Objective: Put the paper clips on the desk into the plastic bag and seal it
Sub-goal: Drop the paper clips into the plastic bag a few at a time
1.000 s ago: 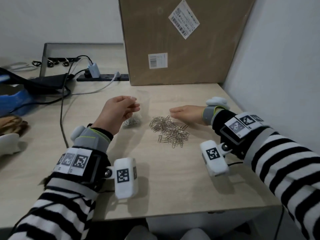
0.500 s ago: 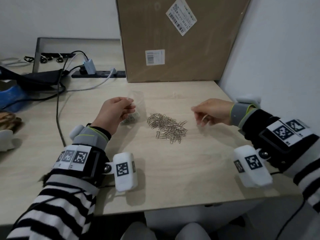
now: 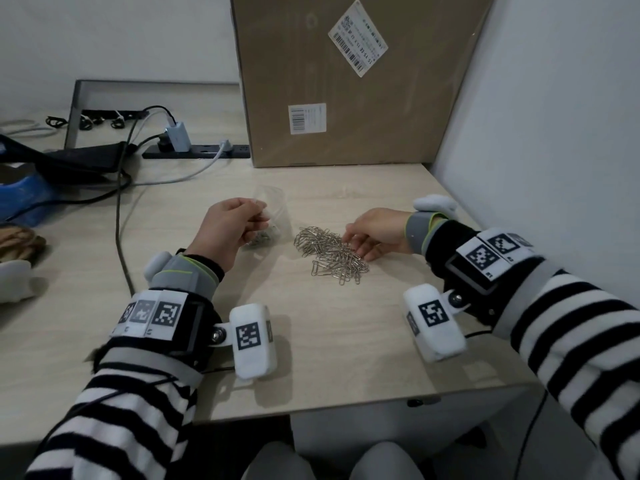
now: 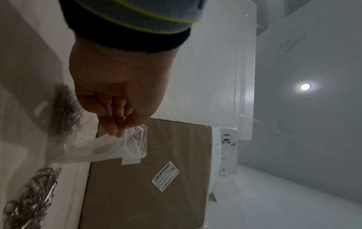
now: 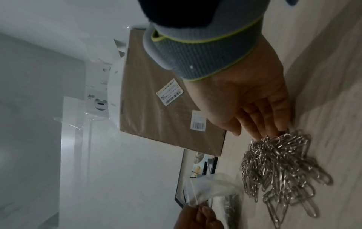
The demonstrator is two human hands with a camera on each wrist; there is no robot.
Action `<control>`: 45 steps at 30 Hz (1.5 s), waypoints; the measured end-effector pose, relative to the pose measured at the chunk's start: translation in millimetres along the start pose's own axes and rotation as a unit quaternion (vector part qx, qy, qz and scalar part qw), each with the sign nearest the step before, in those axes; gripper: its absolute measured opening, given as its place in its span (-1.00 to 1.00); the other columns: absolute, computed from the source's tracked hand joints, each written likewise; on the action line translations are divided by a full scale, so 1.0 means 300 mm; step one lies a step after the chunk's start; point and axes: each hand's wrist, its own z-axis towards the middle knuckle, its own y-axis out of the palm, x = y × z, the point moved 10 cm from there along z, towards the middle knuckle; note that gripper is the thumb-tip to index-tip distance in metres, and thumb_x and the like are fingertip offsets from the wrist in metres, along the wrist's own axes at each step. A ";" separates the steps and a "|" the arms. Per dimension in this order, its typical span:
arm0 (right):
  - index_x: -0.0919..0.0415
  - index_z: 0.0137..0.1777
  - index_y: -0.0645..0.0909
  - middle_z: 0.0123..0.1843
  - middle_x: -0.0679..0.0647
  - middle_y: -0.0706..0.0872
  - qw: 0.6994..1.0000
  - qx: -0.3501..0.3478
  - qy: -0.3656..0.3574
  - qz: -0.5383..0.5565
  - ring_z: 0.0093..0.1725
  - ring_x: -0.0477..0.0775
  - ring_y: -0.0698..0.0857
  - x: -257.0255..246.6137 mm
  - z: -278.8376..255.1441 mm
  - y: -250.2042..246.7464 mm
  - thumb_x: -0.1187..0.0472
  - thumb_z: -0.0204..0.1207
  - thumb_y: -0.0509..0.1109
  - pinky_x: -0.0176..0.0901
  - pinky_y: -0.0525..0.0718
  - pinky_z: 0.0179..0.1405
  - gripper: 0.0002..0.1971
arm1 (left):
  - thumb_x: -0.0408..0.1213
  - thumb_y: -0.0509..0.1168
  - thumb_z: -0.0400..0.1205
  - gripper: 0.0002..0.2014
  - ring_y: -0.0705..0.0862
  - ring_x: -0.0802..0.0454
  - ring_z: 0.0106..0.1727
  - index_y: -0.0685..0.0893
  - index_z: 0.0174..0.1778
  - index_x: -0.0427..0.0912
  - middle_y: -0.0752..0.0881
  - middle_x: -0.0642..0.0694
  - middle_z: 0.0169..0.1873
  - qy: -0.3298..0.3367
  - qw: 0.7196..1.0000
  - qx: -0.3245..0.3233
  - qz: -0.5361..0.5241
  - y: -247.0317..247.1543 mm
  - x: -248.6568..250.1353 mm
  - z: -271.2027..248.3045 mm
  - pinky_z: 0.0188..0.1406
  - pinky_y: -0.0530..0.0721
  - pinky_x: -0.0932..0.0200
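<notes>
A pile of silver paper clips [image 3: 330, 252] [image 5: 280, 167] [image 4: 31, 199] lies on the light wooden desk [image 3: 332, 334]. My left hand [image 3: 230, 226] [image 4: 115, 99] pinches the rim of a clear plastic bag [image 3: 272, 218] [image 4: 109, 145] [image 5: 211, 189], held upright just left of the pile. Some clips [image 3: 261, 239] [image 4: 65, 108] sit in the bag's bottom. My right hand [image 3: 372, 233] [image 5: 254, 108] is at the pile's right edge, fingers straight, their tips touching the clips.
A large cardboard box [image 3: 349, 81] stands at the back against the wall. A power strip [image 3: 197, 150] with a charger and cables [image 3: 121, 209] lies back left. Dark and blue objects [image 3: 20, 199] sit at the far left. The desk's front edge [image 3: 346, 407] is near.
My right hand drew back to the right from the pile, then returned to its right edge with fingers extended onto the clips. The left hand kept holding the bag.
</notes>
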 end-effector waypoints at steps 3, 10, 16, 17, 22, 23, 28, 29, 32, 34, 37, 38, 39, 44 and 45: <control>0.24 -0.18 0.59 -0.32 0.09 0.63 0.997 0.061 -0.037 0.023 -0.40 -0.02 0.60 -0.026 -0.021 -0.064 0.23 0.64 0.16 -0.30 0.56 -0.53 -0.77 | -0.37 0.28 0.62 -0.92 0.64 0.23 -0.55 0.65 -0.18 -0.22 0.70 0.07 -0.59 -0.004 1.000 0.003 -0.005 -0.011 -0.003 -0.002 -0.57 0.45 0.40; 0.19 -0.29 0.64 -0.32 0.06 0.77 0.997 -0.075 0.002 -0.035 -0.39 -0.10 0.73 0.040 -0.119 -0.042 0.06 0.66 0.19 -0.28 0.51 -0.40 -0.64 | -0.37 0.29 0.61 -0.90 0.61 0.23 -0.57 0.66 -0.20 -0.21 0.69 0.07 -0.60 -0.002 1.000 0.001 0.002 -0.006 -0.003 0.003 -0.50 0.43 0.35; 0.19 -0.20 0.70 -0.29 0.01 0.83 0.986 -0.162 -0.004 -0.029 -0.33 -0.15 0.78 0.027 -0.086 0.101 0.10 0.65 0.20 -0.39 0.66 -0.37 -0.68 | -0.37 0.29 0.61 -0.90 0.63 0.18 -0.48 0.66 -0.20 -0.19 0.69 0.08 -0.59 -0.004 1.000 0.007 0.002 -0.014 -0.008 0.003 -0.53 0.44 0.37; 0.20 -0.21 0.70 -0.32 0.00 0.82 0.989 -0.148 -0.011 -0.011 -0.36 -0.17 0.77 0.015 -0.068 0.103 0.11 0.65 0.20 -0.42 0.66 -0.38 -0.69 | -0.36 0.28 0.61 -0.91 0.63 0.17 -0.47 0.66 -0.20 -0.19 0.69 0.08 -0.58 -0.004 1.000 0.007 0.001 -0.016 -0.008 0.003 -0.53 0.44 0.38; 0.22 -0.17 0.70 -0.33 -0.02 0.82 0.992 -0.099 -0.042 0.071 -0.38 -0.19 0.76 -0.028 -0.017 0.079 0.11 0.67 0.18 -0.42 0.66 -0.37 -0.68 | -0.36 0.28 0.61 -0.90 0.63 0.19 -0.48 0.67 -0.19 -0.19 0.69 0.09 -0.58 -0.005 1.000 0.009 0.000 -0.024 -0.009 0.007 -0.52 0.45 0.39; 0.22 -0.18 0.69 -0.34 -0.02 0.82 0.992 -0.092 -0.042 0.077 -0.39 -0.18 0.76 -0.031 -0.017 0.072 0.10 0.67 0.18 -0.42 0.66 -0.39 -0.68 | -0.36 0.27 0.62 -0.90 0.63 0.20 -0.48 0.67 -0.19 -0.19 0.69 0.10 -0.59 -0.005 1.000 0.009 -0.001 -0.026 -0.007 0.008 -0.53 0.45 0.39; 0.23 -0.18 0.68 -0.32 0.05 0.81 0.988 -0.136 -0.035 0.065 -0.39 -0.11 0.78 -0.039 -0.084 0.109 0.11 0.66 0.18 -0.35 0.67 -0.47 -0.68 | -0.37 0.26 0.62 -0.89 0.62 0.21 -0.51 0.66 -0.20 -0.19 0.69 0.10 -0.59 -0.003 1.000 0.011 -0.009 -0.033 -0.005 0.014 -0.56 0.45 0.41; 0.23 -0.17 0.68 -0.29 0.06 0.82 0.984 -0.170 -0.028 0.050 -0.36 -0.09 0.79 -0.034 -0.106 0.145 0.12 0.66 0.18 -0.33 0.68 -0.45 -0.69 | -0.37 0.27 0.61 -0.89 0.62 0.20 -0.50 0.67 -0.20 -0.19 0.68 0.10 -0.59 -0.003 1.000 0.010 -0.009 -0.032 -0.005 0.013 -0.56 0.45 0.41; 0.23 -0.14 0.68 -0.26 0.06 0.82 0.971 -0.238 -0.019 -0.004 -0.32 -0.09 0.80 -0.012 -0.136 0.246 0.15 0.66 0.18 -0.32 0.70 -0.41 -0.71 | -0.36 0.28 0.61 -0.90 0.63 0.20 -0.50 0.67 -0.20 -0.19 0.69 0.10 -0.59 -0.004 1.000 0.008 -0.008 -0.028 -0.006 0.011 -0.56 0.46 0.40; 0.23 -0.14 0.68 -0.29 0.03 0.82 0.974 -0.226 -0.016 0.009 -0.34 -0.12 0.79 -0.018 -0.115 0.266 0.17 0.66 0.18 -0.35 0.70 -0.42 -0.73 | -0.37 0.28 0.61 -0.90 0.63 0.21 -0.51 0.66 -0.20 -0.20 0.68 0.09 -0.59 -0.005 1.000 0.010 -0.009 -0.030 -0.006 0.010 -0.56 0.45 0.40; 0.24 -0.13 0.67 -0.28 0.04 0.79 0.984 -0.168 -0.025 0.052 -0.33 -0.14 0.77 -0.059 -0.069 0.238 0.21 0.65 0.19 -0.38 0.70 -0.37 -0.75 | -0.37 0.27 0.61 -0.90 0.62 0.22 -0.53 0.66 -0.19 -0.20 0.68 0.10 -0.60 -0.006 1.000 0.009 -0.010 -0.030 -0.005 0.009 -0.55 0.44 0.40; 0.24 -0.12 0.67 -0.25 0.05 0.77 0.986 -0.155 -0.031 0.058 -0.30 -0.13 0.76 -0.071 -0.058 0.227 0.22 0.65 0.19 -0.37 0.69 -0.34 -0.76 | -0.37 0.27 0.61 -0.90 0.62 0.22 -0.53 0.66 -0.19 -0.20 0.68 0.10 -0.60 -0.005 1.000 0.008 -0.009 -0.029 -0.005 0.009 -0.54 0.44 0.39; 0.24 -0.10 0.67 -0.22 0.06 0.76 0.987 -0.143 -0.035 0.061 -0.26 -0.10 0.75 -0.080 -0.050 0.217 0.22 0.65 0.20 -0.36 0.69 -0.30 -0.77 | -0.38 0.26 0.61 -0.90 0.62 0.21 -0.52 0.66 -0.19 -0.21 0.68 0.10 -0.60 -0.005 1.000 0.007 -0.008 -0.029 -0.004 0.009 -0.54 0.44 0.39; 0.21 -0.17 0.66 -0.27 0.07 0.72 0.993 -0.052 -0.084 0.072 -0.35 -0.08 0.70 -0.115 -0.040 0.123 0.18 0.61 0.27 -0.36 0.53 -0.52 -0.81 | -0.37 0.29 0.60 -0.92 0.62 0.19 -0.49 0.67 -0.18 -0.20 0.67 0.05 -0.50 -0.005 1.000 0.002 -0.006 -0.021 0.000 0.006 -0.48 0.45 0.37; 0.18 -0.21 0.64 -0.31 0.05 0.70 0.992 -0.006 -0.104 0.068 -0.43 -0.10 0.68 -0.124 -0.041 0.082 0.15 0.60 0.29 -0.35 0.43 -0.58 -0.81 | -0.36 0.29 0.60 -0.92 0.62 0.19 -0.49 0.67 -0.19 -0.19 0.67 0.04 -0.49 -0.004 1.000 -0.001 -0.004 -0.016 0.003 0.004 -0.49 0.45 0.37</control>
